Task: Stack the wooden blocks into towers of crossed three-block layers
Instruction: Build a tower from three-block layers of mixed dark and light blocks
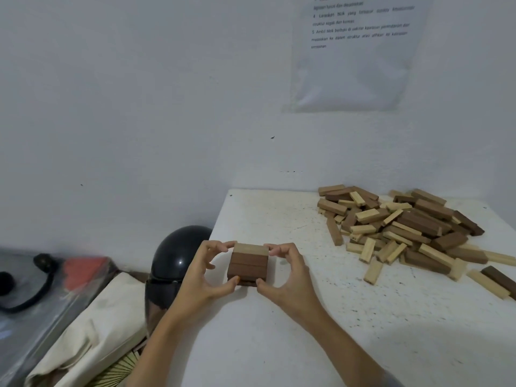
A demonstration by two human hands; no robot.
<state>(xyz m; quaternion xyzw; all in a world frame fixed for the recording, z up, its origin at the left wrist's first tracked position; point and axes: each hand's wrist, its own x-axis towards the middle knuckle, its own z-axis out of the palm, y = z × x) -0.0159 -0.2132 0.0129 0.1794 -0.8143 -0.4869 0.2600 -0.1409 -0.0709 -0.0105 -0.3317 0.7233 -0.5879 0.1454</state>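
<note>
A short block tower (pixel 248 263) stands near the left edge of the white table (pixel 293 331). Its top layer has one pale block at the back and two dark brown ones in front, lying side by side. A lower layer shows beneath at the front. My left hand (pixel 208 272) pinches the tower's left side with curled fingertips and thumb. My right hand (pixel 287 270) pinches its right side the same way. A loose pile of pale and dark wooden blocks (pixel 405 230) lies at the table's back right.
A black helmet (pixel 174 261) sits just off the table's left edge, by a cream cloth bag (pixel 92 331). The white wall rises right behind the table, with a printed sheet (pixel 354 51) on it. Stray blocks (pixel 494 280) lie near the right edge.
</note>
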